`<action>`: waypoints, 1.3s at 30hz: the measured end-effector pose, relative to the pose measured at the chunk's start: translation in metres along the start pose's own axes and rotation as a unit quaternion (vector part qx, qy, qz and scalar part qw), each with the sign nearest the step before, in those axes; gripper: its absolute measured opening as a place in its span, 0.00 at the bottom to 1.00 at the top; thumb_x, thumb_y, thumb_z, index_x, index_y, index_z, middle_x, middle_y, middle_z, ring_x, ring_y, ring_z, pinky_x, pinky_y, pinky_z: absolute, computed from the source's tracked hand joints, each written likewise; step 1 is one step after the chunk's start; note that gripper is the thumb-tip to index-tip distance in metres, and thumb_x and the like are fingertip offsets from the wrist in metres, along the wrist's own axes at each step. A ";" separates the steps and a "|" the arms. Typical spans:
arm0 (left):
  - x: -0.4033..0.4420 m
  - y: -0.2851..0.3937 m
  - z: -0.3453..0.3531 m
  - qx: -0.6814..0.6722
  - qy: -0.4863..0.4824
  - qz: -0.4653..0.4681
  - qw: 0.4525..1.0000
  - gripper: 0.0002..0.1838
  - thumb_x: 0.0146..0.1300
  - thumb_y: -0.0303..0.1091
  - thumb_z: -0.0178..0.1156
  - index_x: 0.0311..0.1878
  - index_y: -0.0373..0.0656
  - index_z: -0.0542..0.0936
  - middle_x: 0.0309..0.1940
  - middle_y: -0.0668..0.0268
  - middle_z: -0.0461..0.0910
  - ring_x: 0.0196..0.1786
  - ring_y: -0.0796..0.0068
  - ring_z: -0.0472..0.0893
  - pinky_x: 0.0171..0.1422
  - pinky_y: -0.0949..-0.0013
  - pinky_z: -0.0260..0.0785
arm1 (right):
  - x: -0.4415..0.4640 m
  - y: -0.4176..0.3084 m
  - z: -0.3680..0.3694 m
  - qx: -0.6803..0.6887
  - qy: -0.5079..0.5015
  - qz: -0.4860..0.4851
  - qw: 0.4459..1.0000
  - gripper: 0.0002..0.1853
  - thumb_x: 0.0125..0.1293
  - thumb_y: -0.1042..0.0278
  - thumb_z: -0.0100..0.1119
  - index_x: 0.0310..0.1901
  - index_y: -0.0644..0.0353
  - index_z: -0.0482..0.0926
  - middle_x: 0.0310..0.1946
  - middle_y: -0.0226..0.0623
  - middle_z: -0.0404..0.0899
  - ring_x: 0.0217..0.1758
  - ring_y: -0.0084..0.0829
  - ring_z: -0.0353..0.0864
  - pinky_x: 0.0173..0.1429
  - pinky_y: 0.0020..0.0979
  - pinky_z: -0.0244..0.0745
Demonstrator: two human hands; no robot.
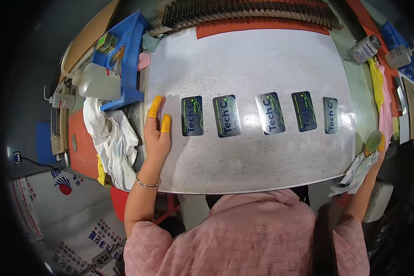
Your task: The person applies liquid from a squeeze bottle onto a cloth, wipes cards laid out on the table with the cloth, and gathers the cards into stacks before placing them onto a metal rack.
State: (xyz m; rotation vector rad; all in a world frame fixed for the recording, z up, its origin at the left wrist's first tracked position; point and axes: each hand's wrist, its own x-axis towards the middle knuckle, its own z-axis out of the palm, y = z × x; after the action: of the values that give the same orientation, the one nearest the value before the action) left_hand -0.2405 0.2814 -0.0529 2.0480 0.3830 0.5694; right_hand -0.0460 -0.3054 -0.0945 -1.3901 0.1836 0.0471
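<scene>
The left hand [158, 138] is holding its yellow-capped fingers apart, empty, at the board's [244, 165] left side. A green object [373, 140] and cloth [355, 173] are partly hiding the right hand [381, 145]; its grip cannot be determined. Five cards [270, 113] are lying mid-board in a row.

Right hand [380, 151]: mostly hidden behind a crumpled cloth [357, 174] and a green oval thing [373, 141]; its grip cannot be told.
Cards [272, 113]: fine print beside the large letters too small to read.
Bottle [366, 49]: small label text unreadable.
Dark plates [250, 11]: cut off above.
Pink shirt [244, 237]: cut off below.
</scene>
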 end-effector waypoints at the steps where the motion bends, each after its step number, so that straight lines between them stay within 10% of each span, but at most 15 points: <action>1: 0.000 0.001 0.001 0.002 -0.002 -0.002 1.000 0.25 0.59 0.18 0.48 0.61 0.32 0.61 0.59 0.55 0.67 0.64 0.66 0.64 0.67 0.70 0.52 | 0.001 -0.002 0.002 0.001 0.003 0.003 1.000 0.15 0.64 0.65 0.48 0.47 0.66 0.73 0.35 0.32 0.74 0.33 0.22 0.73 0.36 0.21 0.68; 7: 0.000 0.005 0.006 0.086 0.027 0.042 0.995 0.23 0.58 0.20 0.51 0.59 0.33 0.65 0.56 0.56 0.69 0.60 0.64 0.69 0.62 0.70 0.58 | 0.011 -0.013 0.002 0.005 0.018 0.016 1.000 0.15 0.64 0.67 0.47 0.48 0.66 0.72 0.36 0.29 0.74 0.32 0.19 0.73 0.35 0.18 0.68; 12: -0.043 0.069 0.058 0.186 -0.069 0.135 0.971 0.22 0.51 0.24 0.59 0.52 0.36 0.71 0.52 0.56 0.71 0.50 0.58 0.73 0.52 0.64 0.64 | -0.027 -0.079 0.127 -0.289 -0.192 -0.006 0.938 0.13 0.59 0.63 0.56 0.41 0.62 0.73 0.29 0.26 0.70 0.26 0.14 0.66 0.26 0.17 0.61; 14: -0.059 0.096 0.090 0.159 -0.155 0.162 0.961 0.23 0.48 0.28 0.62 0.51 0.37 0.72 0.54 0.57 0.70 0.54 0.58 0.71 0.55 0.61 0.59 | -0.027 -0.084 0.174 -0.418 -0.312 -0.208 0.827 0.15 0.56 0.63 0.59 0.38 0.65 0.72 0.30 0.34 0.74 0.32 0.26 0.72 0.37 0.28 0.68; 16: -0.069 0.112 0.116 0.146 -0.190 0.189 0.952 0.24 0.47 0.30 0.63 0.50 0.37 0.72 0.55 0.57 0.69 0.56 0.59 0.69 0.57 0.60 0.56 | -0.032 -0.084 0.222 -0.476 -0.357 -0.201 0.778 0.18 0.54 0.56 0.61 0.37 0.62 0.73 0.29 0.48 0.77 0.33 0.45 0.77 0.39 0.36 0.70; 23: -0.078 0.125 0.152 0.236 -0.195 0.144 0.941 0.26 0.48 0.40 0.63 0.45 0.29 0.73 0.60 0.53 0.62 0.62 0.62 0.63 0.60 0.52 0.49 | -0.023 -0.025 0.325 -0.594 -0.437 -0.299 0.606 0.13 0.55 0.59 0.55 0.37 0.59 0.75 0.23 0.45 0.78 0.31 0.47 0.77 0.35 0.43 0.68; 39: -0.089 0.112 0.150 0.164 -0.181 0.152 0.958 0.31 0.52 0.43 0.61 0.54 0.29 0.67 0.63 0.51 0.59 0.66 0.58 0.58 0.68 0.47 0.43 | -0.008 -0.022 0.349 -0.628 -0.343 -0.293 0.634 0.11 0.55 0.61 0.56 0.34 0.60 0.76 0.24 0.45 0.79 0.29 0.45 0.78 0.36 0.41 0.70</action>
State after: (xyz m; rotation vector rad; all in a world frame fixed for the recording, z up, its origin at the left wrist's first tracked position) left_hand -0.2303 0.0742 -0.0453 2.4968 -0.0645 0.3108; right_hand -0.0152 0.0331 -0.0128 -2.6396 -1.1990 0.1819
